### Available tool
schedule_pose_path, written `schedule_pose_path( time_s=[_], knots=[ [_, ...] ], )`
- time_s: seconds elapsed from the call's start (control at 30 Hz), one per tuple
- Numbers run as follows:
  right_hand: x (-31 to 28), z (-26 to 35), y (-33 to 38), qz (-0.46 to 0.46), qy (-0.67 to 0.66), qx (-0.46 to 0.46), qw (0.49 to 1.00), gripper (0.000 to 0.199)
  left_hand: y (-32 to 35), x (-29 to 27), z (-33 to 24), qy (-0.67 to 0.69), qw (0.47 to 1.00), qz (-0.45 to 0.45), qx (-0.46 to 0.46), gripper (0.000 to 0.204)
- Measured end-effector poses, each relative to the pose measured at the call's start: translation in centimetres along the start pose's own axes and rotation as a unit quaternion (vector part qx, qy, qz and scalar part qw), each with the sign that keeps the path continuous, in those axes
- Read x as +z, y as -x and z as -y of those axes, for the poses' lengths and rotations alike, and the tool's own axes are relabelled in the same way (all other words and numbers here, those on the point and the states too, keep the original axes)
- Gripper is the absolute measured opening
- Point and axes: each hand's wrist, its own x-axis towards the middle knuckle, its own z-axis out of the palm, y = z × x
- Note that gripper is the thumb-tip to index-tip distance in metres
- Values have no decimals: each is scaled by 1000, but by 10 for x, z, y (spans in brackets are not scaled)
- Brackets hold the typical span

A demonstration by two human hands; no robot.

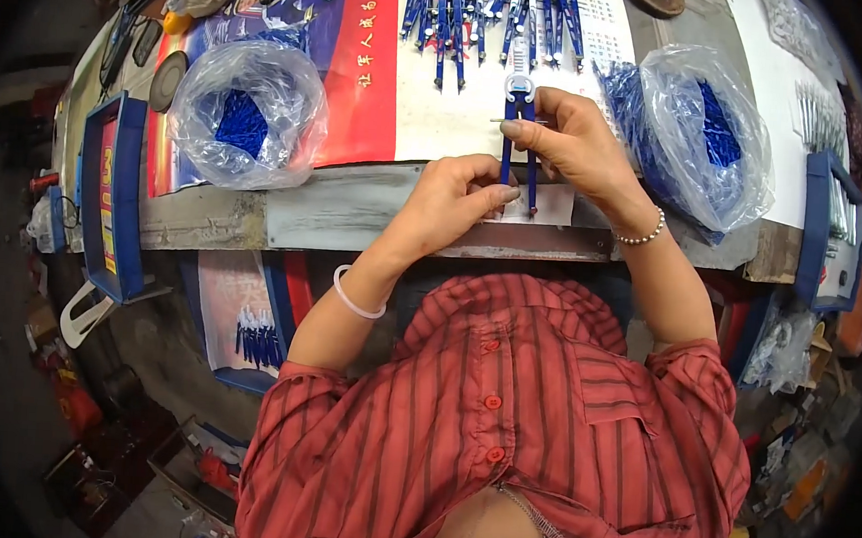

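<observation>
red striped shirt [520, 425] nearest; left hand [451, 200], right hand [570, 139] both pinch blue compass [518, 140], its tips hidden.

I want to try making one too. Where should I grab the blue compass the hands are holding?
Probably grip the blue compass by its two legs, midway, from either side, as the right hand does. The legs are long, thin and close together, so fingers pinch them easily. The left hand steadies the lower ends; keep clear of the tips there.

Compass [518, 140] tips behind hands [456, 201]
</observation>
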Motion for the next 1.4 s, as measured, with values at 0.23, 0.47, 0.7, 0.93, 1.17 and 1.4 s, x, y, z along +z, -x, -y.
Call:
schedule_pose_path(
  time_s=[0.23, 0.47, 0.7, 0.93, 1.17, 1.4],
  knots=[
    [1, -12, -11, 9, 47, 27, 998, 34, -2, -1, 0, -51, 999, -15, 4, 14],
    [-2, -23, -15, -19, 56, -37, 998, 32, -4, 3, 3, -87, 996, -28, 12, 14],
    [1, -12, -10, -8, 23, -63, 998, 28, -3, 9, -1, -91, 993, -76, 23, 14],
    [-8, -16, -12, 9, 49, 36, 998, 30, -2, 10, -1, -107, 990, -80, 37, 15],
    [-9, -22, -12, 19, 43, -1, 999, 32, -3, 10, 0, -88, 992, -80, 33, 13],
    [-6, -25, -13, 10, 59, -36, 998, 33, -3, 7, 1, -95, 994, -53, 21, 14]
  ],
)
